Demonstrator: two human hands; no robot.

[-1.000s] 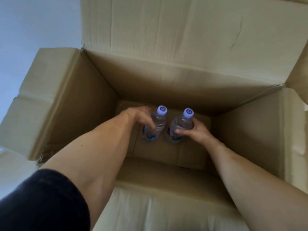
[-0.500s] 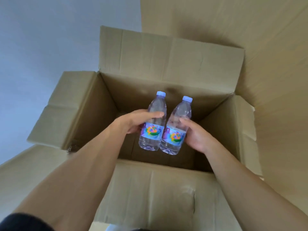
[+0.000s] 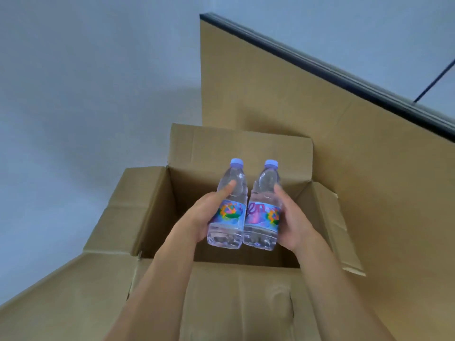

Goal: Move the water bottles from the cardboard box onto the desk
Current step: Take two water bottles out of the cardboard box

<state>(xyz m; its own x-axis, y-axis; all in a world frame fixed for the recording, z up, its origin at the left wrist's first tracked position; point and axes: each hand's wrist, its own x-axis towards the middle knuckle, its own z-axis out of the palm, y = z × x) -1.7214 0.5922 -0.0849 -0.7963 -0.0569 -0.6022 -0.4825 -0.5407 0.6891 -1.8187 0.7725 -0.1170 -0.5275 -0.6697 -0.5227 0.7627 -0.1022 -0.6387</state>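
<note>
Both hands are wrapped round bottles above the open brown cardboard box [image 3: 152, 217], whose flaps stand spread and whose near wall fills the lower view. Behind it rises a tall cardboard panel [image 3: 320, 119] with a dark top edge. Left hand [image 3: 197, 217] grips the left clear plastic water bottle [image 3: 227, 210], thumb up its side; right hand [image 3: 293, 222] grips the right clear plastic water bottle [image 3: 263, 207]. They touch side by side, lilac caps away from the camera.

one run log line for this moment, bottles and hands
phase: lift-out | left hand: holds left bottle | right hand: holds right bottle | bottles: upright, side by side above open cardboard box | desk: not reached
</note>
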